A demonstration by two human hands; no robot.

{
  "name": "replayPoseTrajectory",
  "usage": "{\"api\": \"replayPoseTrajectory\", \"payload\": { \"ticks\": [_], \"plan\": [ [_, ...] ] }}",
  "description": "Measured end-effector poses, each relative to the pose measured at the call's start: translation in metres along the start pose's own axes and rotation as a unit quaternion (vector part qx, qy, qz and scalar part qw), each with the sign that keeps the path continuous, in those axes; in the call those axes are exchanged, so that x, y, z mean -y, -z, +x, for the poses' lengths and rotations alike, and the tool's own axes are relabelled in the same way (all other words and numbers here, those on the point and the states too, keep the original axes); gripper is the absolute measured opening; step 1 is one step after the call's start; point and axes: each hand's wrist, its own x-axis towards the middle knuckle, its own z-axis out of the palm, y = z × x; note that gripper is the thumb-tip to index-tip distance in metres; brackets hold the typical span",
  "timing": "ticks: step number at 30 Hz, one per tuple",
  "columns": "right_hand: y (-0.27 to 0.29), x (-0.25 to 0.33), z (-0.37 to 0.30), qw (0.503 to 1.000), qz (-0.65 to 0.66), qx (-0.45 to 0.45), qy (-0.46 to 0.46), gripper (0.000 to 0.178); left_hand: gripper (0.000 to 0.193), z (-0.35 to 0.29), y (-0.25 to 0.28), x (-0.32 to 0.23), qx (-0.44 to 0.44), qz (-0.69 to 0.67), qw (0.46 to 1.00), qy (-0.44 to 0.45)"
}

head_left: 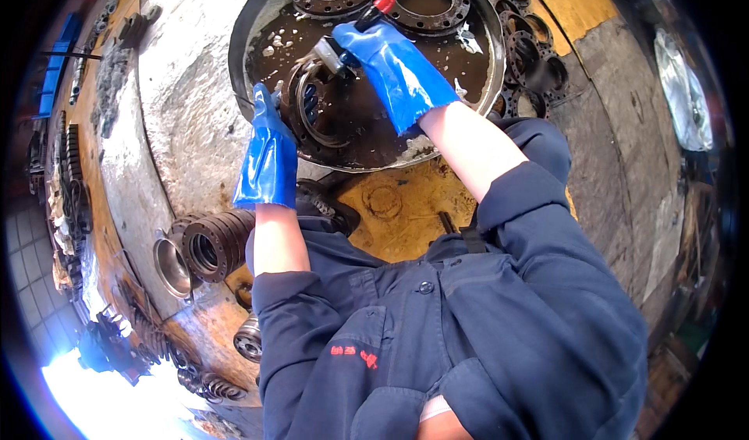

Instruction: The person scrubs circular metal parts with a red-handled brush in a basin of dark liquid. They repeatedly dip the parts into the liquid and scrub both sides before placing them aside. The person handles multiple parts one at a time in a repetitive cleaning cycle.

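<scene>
Dark round metal ring (295,101) tilted inside round grey metal basin (237,50), left part. Right blue-gloved hand (376,50) grips black-handled brush (331,55) over basin; left blue-gloved hand (269,140) at basin's left rim, grip: cannot tell. Likely step: scrubbing; next stroke needs ring steady.

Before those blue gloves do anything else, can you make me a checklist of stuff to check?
1. Gloves on both hands: ok, both blue ones are on.
2. Brush held: ok, the right hand has it over the tub.
3. Sleeves out of the liquid: ok, both end well up the forearms.
4. Ring held firmly: cannot tell; the left hand is beside it.
5. Liquid clean: not ok, it's dark with pale bits.
</scene>
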Motion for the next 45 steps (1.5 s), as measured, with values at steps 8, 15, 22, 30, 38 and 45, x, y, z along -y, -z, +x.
{"api": "replayPoseTrajectory", "payload": {
  "ticks": [8,15,22,30,38,45],
  "plan": [
    [0.015,-0.051,-0.022,0.986,0.023,-0.135,-0.096,0.037,0.056,-0.048,-0.019,-0.003,0.153,0.154,0.973,-0.079],
    [0.023,-0.042,-0.05,0.974,0.12,-0.114,-0.157,0.04,0.032,-0.068,-0.042,-0.004,0.179,0.202,0.961,-0.061],
    [0.079,-0.008,-0.034,0.981,0.091,-0.108,-0.133,0.034,0.046,-0.082,-0.066,0.014,0.184,0.219,0.954,-0.091],
    [0.036,0.049,-0.057,0.999,-0.021,0.024,-0.007,0.044,0.052,-0.056,-0.035,0.023,0.32,0.26,0.901,-0.136],
    [0.07,-0.051,-0.001,0.988,0.054,-0.056,-0.135,0.051,0.052,-0.098,-0.06,0.01,0.193,0.257,0.939,-0.121],
    [0.084,-0.039,-0.046,0.99,0.085,-0.064,-0.094,0.048,0.069,-0.087,-0.095,-0.029,0.194,0.475,0.857,-0.04]
  ]
}}
